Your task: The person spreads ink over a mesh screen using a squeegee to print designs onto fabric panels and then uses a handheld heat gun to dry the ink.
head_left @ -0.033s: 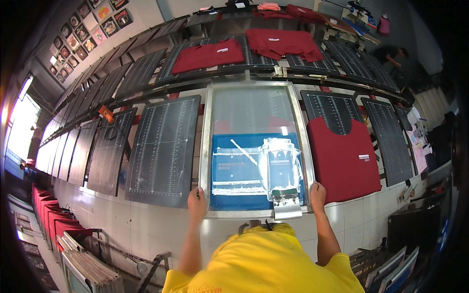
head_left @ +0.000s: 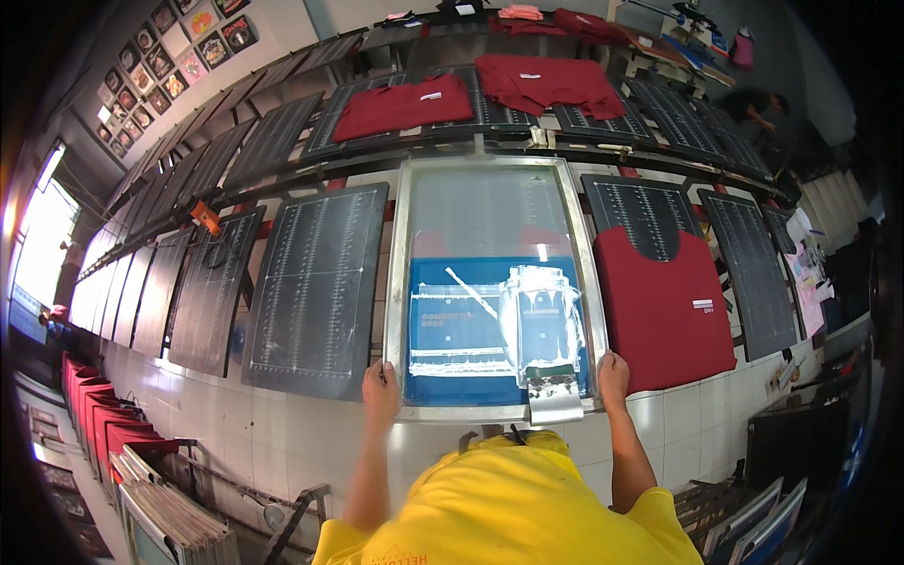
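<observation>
A screen printing frame point(head_left: 397, 235) with a pale metal rim lies in front of me over a dark printing board. Its near half is blue mesh point(head_left: 452, 391), smeared with white ink point(head_left: 541, 278) in streaks and one thick patch. My left hand point(head_left: 380, 388) is closed round the rim near the lower left corner. On the opposite side, my right hand point(head_left: 613, 375) grips the rim near the lower right corner. A metal-handled squeegee point(head_left: 556, 400) rests across the near rim, touching the ink patch. Red fabric shows faintly through the mesh; most of it is hidden.
A red shirt point(head_left: 664, 311) with a small white print covers the board to the right. Bare dark boards point(head_left: 315, 282) stand to the left. Beyond a rail lie more red shirts point(head_left: 405, 105). Stacked screens point(head_left: 169, 508) are at lower left. Another person point(head_left: 758, 113) is at far right.
</observation>
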`<action>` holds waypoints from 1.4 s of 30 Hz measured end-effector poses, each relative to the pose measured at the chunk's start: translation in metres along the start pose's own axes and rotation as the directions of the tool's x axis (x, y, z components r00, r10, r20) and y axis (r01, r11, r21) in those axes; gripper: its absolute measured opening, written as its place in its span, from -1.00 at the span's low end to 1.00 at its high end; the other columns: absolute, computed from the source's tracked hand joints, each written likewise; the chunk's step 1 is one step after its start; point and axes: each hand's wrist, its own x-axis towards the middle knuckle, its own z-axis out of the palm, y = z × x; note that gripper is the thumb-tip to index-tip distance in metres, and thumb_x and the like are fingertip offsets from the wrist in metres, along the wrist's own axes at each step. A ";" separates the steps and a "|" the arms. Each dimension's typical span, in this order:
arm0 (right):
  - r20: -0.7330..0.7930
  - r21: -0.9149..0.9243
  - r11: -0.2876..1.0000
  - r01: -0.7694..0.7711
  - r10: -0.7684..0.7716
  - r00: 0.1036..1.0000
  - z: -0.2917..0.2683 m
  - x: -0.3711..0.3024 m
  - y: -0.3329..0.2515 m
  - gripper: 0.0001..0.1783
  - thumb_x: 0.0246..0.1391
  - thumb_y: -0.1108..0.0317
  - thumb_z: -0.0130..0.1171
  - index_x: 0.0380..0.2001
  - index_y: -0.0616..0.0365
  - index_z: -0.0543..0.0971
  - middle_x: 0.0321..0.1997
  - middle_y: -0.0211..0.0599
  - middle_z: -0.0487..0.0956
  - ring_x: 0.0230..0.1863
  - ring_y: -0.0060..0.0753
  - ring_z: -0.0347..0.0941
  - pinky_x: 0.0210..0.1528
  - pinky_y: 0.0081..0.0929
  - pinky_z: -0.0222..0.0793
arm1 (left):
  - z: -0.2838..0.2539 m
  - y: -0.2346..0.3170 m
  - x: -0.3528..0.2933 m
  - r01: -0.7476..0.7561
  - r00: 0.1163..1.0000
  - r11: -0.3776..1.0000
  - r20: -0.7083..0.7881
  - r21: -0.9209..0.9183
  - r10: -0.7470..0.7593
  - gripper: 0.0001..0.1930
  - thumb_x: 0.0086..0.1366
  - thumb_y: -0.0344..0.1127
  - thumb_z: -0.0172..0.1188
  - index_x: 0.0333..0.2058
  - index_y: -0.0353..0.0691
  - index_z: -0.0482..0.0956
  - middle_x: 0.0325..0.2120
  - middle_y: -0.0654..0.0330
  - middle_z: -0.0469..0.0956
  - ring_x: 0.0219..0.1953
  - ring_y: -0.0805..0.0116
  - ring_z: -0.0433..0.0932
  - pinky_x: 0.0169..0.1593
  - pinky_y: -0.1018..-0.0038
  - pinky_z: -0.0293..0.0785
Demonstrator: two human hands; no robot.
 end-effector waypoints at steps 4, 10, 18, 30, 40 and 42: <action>0.034 0.027 0.999 -0.027 0.026 0.999 -0.004 0.004 0.006 -0.56 0.22 0.16 -0.10 -0.40 0.41 0.53 -0.50 0.13 0.51 -0.45 0.03 0.43 -0.28 -0.11 0.30 | -0.014 0.035 -0.008 -0.002 0.997 0.993 -0.071 -0.119 -0.006 -0.63 0.41 -0.17 0.07 -0.06 -0.40 0.58 -0.27 -0.07 0.57 -0.26 0.09 0.55 -0.12 0.28 0.45; 0.032 0.180 0.984 -0.001 -0.005 0.999 -0.005 -0.016 0.000 -0.61 0.22 0.23 -0.07 -0.44 0.44 0.45 -0.61 -0.25 0.36 -0.50 -0.38 0.24 -0.35 -0.29 0.25 | -0.025 0.006 0.001 -0.038 0.985 0.994 -0.174 -0.104 0.019 -0.70 0.37 -0.23 0.13 -0.10 -0.33 0.63 -0.36 0.02 0.57 -0.38 0.19 0.53 -0.23 0.35 0.45; 0.095 0.248 0.968 0.027 -0.052 0.994 0.067 -0.063 -0.061 -0.64 0.21 0.26 -0.07 -0.36 0.41 0.52 -0.48 -0.24 0.47 -0.38 -0.40 0.35 -0.24 -0.38 0.30 | -0.112 -0.051 0.055 0.032 0.971 0.998 -0.234 -0.057 -0.045 -0.70 0.35 -0.21 0.15 -0.16 -0.34 0.67 -0.32 -0.05 0.65 -0.28 0.06 0.62 -0.16 0.30 0.49; 0.138 0.297 0.954 0.041 -0.085 0.987 0.249 -0.163 -0.215 -0.64 0.21 0.26 -0.08 -0.46 0.40 0.47 -0.55 -0.12 0.43 -0.46 -0.30 0.31 -0.31 -0.26 0.26 | -0.252 -0.194 0.205 -0.099 0.950 0.994 -0.300 -0.039 0.083 -0.65 0.35 -0.18 0.15 -0.13 -0.39 0.65 -0.42 -0.03 0.66 -0.44 0.30 0.57 -0.29 0.37 0.44; 0.104 0.063 0.992 0.110 -0.116 0.988 0.300 -0.179 -0.221 -0.66 0.20 0.31 -0.10 -0.39 0.42 0.52 -0.47 0.02 0.52 -0.40 0.00 0.40 -0.25 -0.21 0.31 | -0.272 -0.224 0.256 -0.142 0.972 0.990 -0.191 -0.007 0.138 -0.66 0.32 -0.19 0.14 -0.12 -0.37 0.62 -0.33 -0.12 0.61 -0.21 -0.08 0.59 -0.10 0.20 0.48; 0.027 0.049 0.974 0.220 -0.222 0.975 0.313 -0.182 -0.210 -0.65 0.22 0.30 -0.09 -0.33 0.42 0.54 -0.39 0.05 0.53 -0.31 0.06 0.44 -0.19 -0.19 0.34 | -0.271 -0.228 0.255 -0.175 0.964 0.984 -0.201 0.021 0.175 -0.63 0.32 -0.18 0.15 -0.09 -0.40 0.59 -0.31 -0.10 0.60 -0.18 -0.07 0.57 -0.06 0.20 0.47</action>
